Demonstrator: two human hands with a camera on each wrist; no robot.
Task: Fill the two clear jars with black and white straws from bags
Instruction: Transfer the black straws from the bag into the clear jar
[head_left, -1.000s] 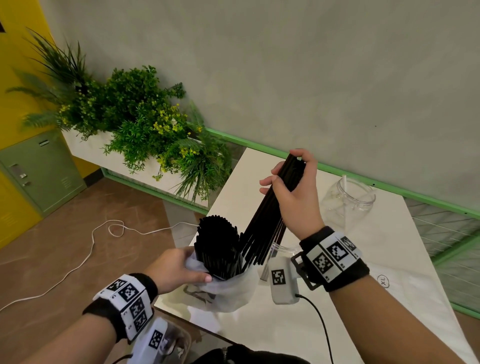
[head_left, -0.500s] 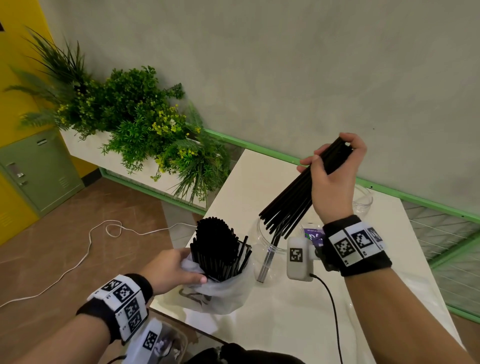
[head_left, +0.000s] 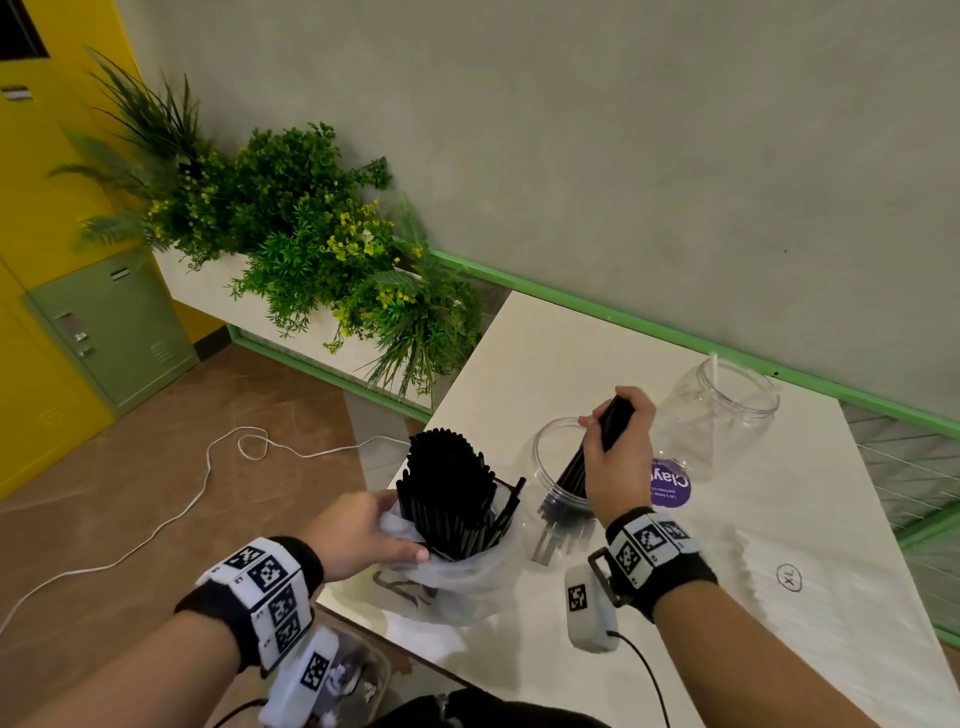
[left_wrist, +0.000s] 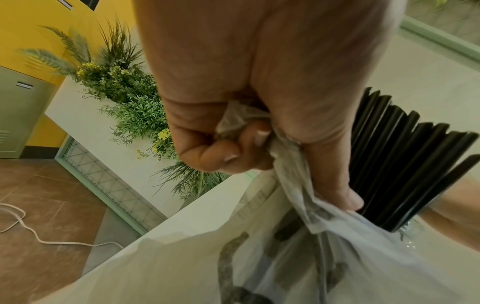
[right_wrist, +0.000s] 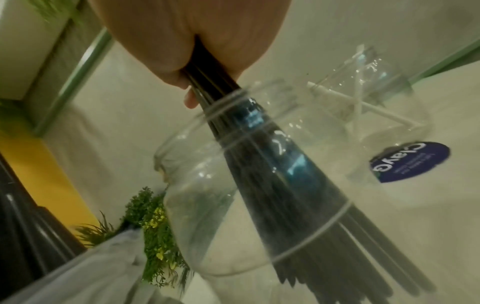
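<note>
My right hand (head_left: 615, 441) (right_wrist: 192, 61) grips a bunch of black straws (head_left: 576, 467) (right_wrist: 272, 164) whose lower ends stand inside the near clear jar (head_left: 545, 457) (right_wrist: 197, 205) with a purple label. My left hand (head_left: 358, 535) (left_wrist: 259, 123) pinches the rim of a thin white plastic bag (head_left: 457, 582) (left_wrist: 259, 257) packed with upright black straws (head_left: 447, 488) (left_wrist: 394, 164). A second clear jar (head_left: 722, 410) (right_wrist: 369, 98) stands farther back with white straws (right_wrist: 345, 100) in it.
The white table (head_left: 519, 364) ends close on the left, where the floor drops away with a white cable (head_left: 208, 467). A planter of green plants (head_left: 291, 234) sits beyond the left corner. A flat clear bag marked XL (head_left: 789, 577) lies at the right.
My right hand pulled the bunch of black straws out of the bag, carried it right and lowered it into the near jar. The left hand kept its hold on the bag.
</note>
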